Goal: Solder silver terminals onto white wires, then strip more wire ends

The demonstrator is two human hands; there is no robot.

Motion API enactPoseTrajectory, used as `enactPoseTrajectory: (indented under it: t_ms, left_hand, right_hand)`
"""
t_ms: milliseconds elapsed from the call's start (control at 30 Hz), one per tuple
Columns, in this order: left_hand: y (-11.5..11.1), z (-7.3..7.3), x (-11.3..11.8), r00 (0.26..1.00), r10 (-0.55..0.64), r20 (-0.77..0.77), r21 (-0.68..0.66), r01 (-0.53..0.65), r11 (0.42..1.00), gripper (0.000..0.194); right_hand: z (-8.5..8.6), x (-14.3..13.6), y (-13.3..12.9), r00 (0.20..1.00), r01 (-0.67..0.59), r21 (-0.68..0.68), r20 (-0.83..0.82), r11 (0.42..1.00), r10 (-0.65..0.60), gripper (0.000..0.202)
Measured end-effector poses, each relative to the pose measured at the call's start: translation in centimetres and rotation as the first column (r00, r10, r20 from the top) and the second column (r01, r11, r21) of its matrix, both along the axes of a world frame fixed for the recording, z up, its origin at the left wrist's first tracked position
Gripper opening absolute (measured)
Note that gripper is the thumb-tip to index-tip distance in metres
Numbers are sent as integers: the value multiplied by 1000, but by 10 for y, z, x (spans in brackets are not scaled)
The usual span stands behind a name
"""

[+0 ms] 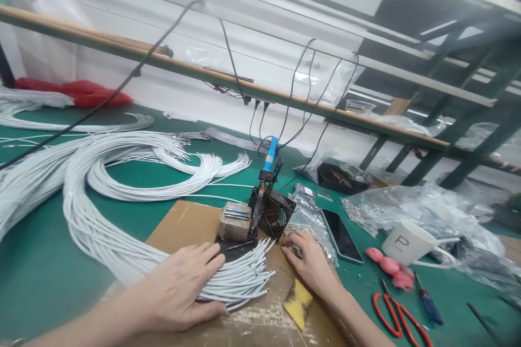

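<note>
A thick bundle of white cables (240, 276) lies across the brown board, its cut ends fanned to the right. Over this bundle my left hand (187, 284) rests palm down, fingers stretched out and thumb apart. My right hand (307, 260) is at a pile of small metal pieces (328, 254), thumb and forefinger tips close together; whatever is between them is too small to make out. Between and beyond the hands stands a blue-handled soldering iron (269, 154) in a holder, beside a grey block (235, 222) with metallic strips on top.
A black fan (273, 211) stands behind the soldering iron. To the right are a phone (342, 234), a white mug (409, 244), orange-handled scissors (393, 314) and a screwdriver (428, 303). A yellow sponge (298, 303) lies by my right wrist. More coiled white cables (134, 187) cover the left.
</note>
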State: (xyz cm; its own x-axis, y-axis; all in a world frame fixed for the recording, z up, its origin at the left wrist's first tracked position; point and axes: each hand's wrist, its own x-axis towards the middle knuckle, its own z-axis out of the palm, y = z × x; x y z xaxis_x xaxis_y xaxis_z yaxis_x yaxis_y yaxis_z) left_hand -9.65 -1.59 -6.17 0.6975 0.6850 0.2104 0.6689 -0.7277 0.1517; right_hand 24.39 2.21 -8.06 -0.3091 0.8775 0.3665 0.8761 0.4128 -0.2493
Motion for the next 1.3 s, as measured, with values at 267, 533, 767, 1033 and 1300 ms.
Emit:
enactPoseTrajectory:
  t_ms: [267,533,767,1033,1300]
  left_hand:
    - [4,-8,-5,1000,0,-12,-1,0,1000,48]
    - [9,-19,-10,996,14,-83,-37,-17,999,62]
    - [11,-19,-11,991,44,-127,27,-41,999,66]
    - [10,-8,-5,988,50,-149,-9,-52,999,66]
    - [10,-13,-7,994,51,-97,27,-48,998,58]
  right_hand:
    - [18,40,-45,992,29,14,-127,999,-27,20]
    - [2,38,-57,991,83,-8,-103,996,-84,33]
    - [-3,15,42,978,209,5,-16,978,-209,39]
    - [-3,12,87,956,294,30,6,955,-294,30]
    - [-2,25,32,966,253,18,55,967,-253,21]
